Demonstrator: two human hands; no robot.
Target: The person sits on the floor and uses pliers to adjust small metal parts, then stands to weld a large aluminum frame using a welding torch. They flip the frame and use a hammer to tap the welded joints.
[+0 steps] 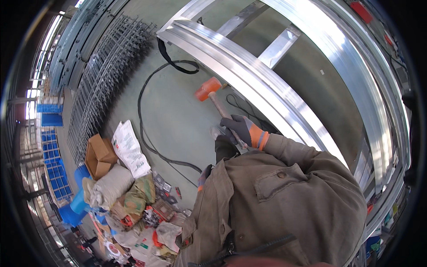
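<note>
My right hand, in a dark glove with an orange and grey cuff, is closed round the wooden handle of a mallet. The mallet's orange head points up and to the left, over the floor beside an aluminium frame. Only a small part of my left hand shows at the left edge of my jacket, gloved and hanging low. Its fingers are mostly hidden, and I cannot tell what it holds, if anything.
A black cable loops across the green floor. Stacked metal lattice pieces stand at the far left. Below them lie a cardboard box, a white printed sack, and a heap of bags and small parts. Blue bins line the left side.
</note>
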